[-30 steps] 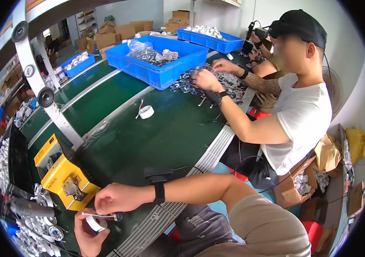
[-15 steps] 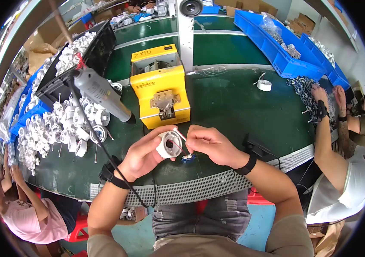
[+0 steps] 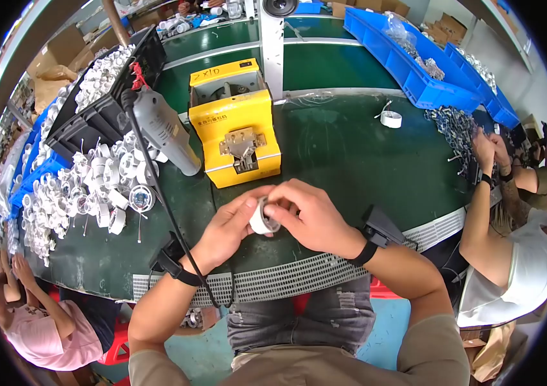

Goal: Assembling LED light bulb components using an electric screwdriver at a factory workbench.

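Note:
My left hand (image 3: 228, 228) is closed around a round white plastic housing (image 3: 262, 222), held above the green work table in front of me. My right hand (image 3: 309, 215) bends over the same housing, its thumb and fingers pressed into the opening. Those fingers hide the inside, so I cannot make out what they pinch. No blue circuit board shows now. Just beyond my hands stands a yellow screw feeder (image 3: 238, 128) with a metal front piece.
A grey electric screwdriver (image 3: 163, 132) hangs left of the feeder, its black cable crossing my left wrist. Many white housings (image 3: 97, 186) are heaped at left beside a black crate (image 3: 103, 106). One housing (image 3: 390, 119) lies at right, near blue bins (image 3: 415, 90). Co-workers sit on both sides.
My right hand has moved left onto the housing, its fingers now in the opening. The small blue circuit board that hung on wires below it is out of sight. The view has shifted slightly.

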Demonstrator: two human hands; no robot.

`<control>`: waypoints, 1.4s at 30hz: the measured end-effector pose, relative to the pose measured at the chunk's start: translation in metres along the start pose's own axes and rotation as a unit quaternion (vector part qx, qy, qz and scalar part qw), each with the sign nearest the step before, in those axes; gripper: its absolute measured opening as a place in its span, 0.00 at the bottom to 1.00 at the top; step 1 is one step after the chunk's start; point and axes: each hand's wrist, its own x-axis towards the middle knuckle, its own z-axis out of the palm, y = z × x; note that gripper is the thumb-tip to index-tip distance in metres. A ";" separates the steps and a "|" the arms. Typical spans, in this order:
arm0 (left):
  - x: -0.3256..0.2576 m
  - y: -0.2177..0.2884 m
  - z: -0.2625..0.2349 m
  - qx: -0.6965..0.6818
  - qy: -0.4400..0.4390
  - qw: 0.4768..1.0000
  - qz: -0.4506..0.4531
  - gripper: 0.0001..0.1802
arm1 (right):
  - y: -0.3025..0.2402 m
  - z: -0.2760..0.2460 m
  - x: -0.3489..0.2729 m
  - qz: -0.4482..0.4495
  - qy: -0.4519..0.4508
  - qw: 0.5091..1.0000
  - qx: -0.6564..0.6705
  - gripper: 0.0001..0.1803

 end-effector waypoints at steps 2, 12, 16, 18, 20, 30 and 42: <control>-0.001 0.004 -0.002 0.002 0.037 0.999 0.022 0.26 | -0.004 -0.005 0.004 -0.001 0.035 0.999 -0.004 0.17; -0.004 0.022 0.000 0.011 0.003 0.997 0.081 0.28 | -0.003 -0.015 0.002 0.113 -0.034 0.950 0.290 0.06; -0.007 0.021 0.005 -0.009 -0.014 0.998 0.064 0.28 | 0.000 -0.004 0.000 0.065 -0.012 0.948 0.312 0.07; -0.007 0.016 0.002 0.013 -0.009 0.998 0.064 0.28 | 0.000 -0.002 0.000 0.008 0.022 0.959 0.281 0.08; -0.007 0.013 0.003 0.029 -0.020 0.997 0.065 0.29 | 0.000 -0.001 -0.002 0.009 0.023 0.964 0.265 0.08; -0.006 0.004 0.014 0.021 -0.050 0.992 0.112 0.36 | -0.006 0.005 0.003 -0.055 0.145 0.987 0.031 0.22; -0.001 0.014 0.003 0.028 0.078 0.996 0.030 0.20 | 0.002 0.007 0.033 -0.110 0.081 0.988 -0.070 0.07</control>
